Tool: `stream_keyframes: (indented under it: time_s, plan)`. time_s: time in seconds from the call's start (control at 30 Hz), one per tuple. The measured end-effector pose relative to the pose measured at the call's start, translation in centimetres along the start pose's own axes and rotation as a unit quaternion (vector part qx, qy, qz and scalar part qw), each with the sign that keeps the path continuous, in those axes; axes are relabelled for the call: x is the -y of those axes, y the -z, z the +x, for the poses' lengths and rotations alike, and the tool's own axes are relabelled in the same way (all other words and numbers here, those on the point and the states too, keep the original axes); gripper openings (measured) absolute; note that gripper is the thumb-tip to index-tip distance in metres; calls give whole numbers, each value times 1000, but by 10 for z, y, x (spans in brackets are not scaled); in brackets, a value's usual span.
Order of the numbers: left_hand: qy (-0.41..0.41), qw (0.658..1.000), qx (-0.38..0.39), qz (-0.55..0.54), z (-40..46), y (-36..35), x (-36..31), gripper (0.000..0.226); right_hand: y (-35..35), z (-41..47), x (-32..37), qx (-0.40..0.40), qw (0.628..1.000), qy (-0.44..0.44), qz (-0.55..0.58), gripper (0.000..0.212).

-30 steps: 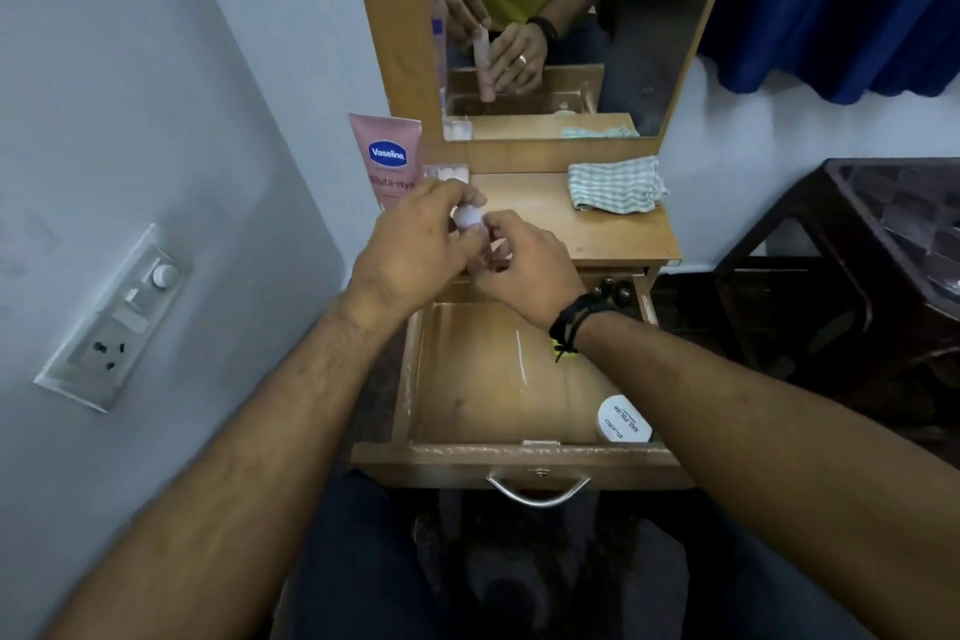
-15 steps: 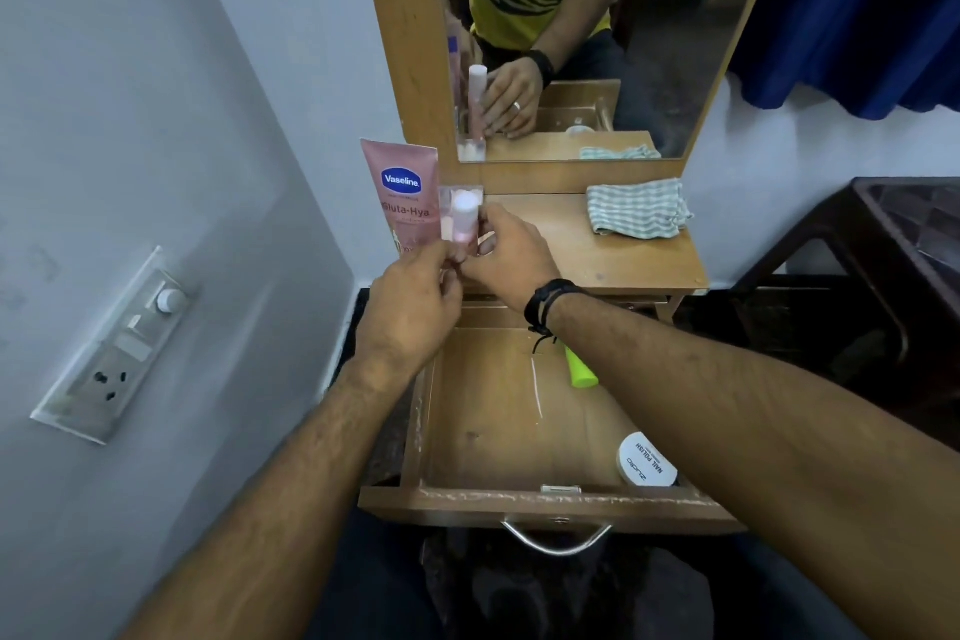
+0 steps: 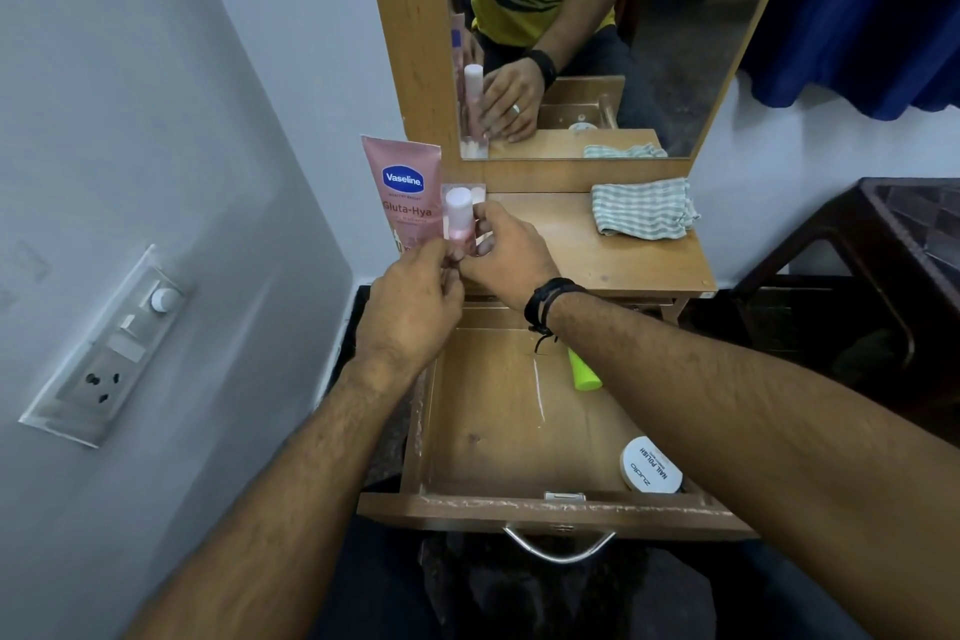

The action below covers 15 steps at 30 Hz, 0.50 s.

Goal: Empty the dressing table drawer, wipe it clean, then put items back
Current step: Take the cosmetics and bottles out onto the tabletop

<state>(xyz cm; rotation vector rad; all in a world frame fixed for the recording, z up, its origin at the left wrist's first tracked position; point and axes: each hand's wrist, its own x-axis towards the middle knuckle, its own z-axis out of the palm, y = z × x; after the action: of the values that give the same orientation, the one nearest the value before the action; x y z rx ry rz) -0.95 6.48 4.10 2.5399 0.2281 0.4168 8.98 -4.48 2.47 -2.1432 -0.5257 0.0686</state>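
Grip: the right hand (image 3: 511, 252) pinches a small pink bottle (image 3: 460, 218) with a white cap, fingers curled round its lower part; the bottle stands upright at the desk's near left corner.
Left hand: the left hand (image 3: 413, 304) sits just below and left of the grip, fingers curled in toward the bottle's base; whether it grips the bottle or only touches it cannot be told.
Arms: both forearms reach up from the bottom corners and meet at the bottle; a black band circles the right wrist.
Behind the grip: one pink Vaseline tube (image 3: 402, 195) leans upright against the mirror frame, just left of the bottle; a small clear packet (image 3: 478, 193) shows behind the cap, contents unclear.
Right of the grip: one striped cloth (image 3: 643, 208) lies crumpled on the desk (image 3: 613, 260), well apart from the hands.
Below the grip: the drawer (image 3: 498, 431) is pulled open; in it, one lime-green tube (image 3: 584, 372), partly hidden under the right forearm, and one round white nail polish tin (image 3: 650, 472) in the near right corner, its edge cut off by the arm.
Above the grip: the mirror (image 3: 649, 42) repeats the hand and bottle.
Far left: one wall socket plate (image 3: 111, 346).
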Motion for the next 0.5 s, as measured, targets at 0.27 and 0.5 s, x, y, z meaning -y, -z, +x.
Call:
stream_keyframes:
  time_s: [0.27,0.5]
  plan:
    - [-4,1000,1,3,0,-3,3,18,0,-3,-1,-1,1000,-1,1,60]
    - [-22,1000,2,10,-3,-3,-4,20,17,-21,-6,-15,1000,-4,11,69]
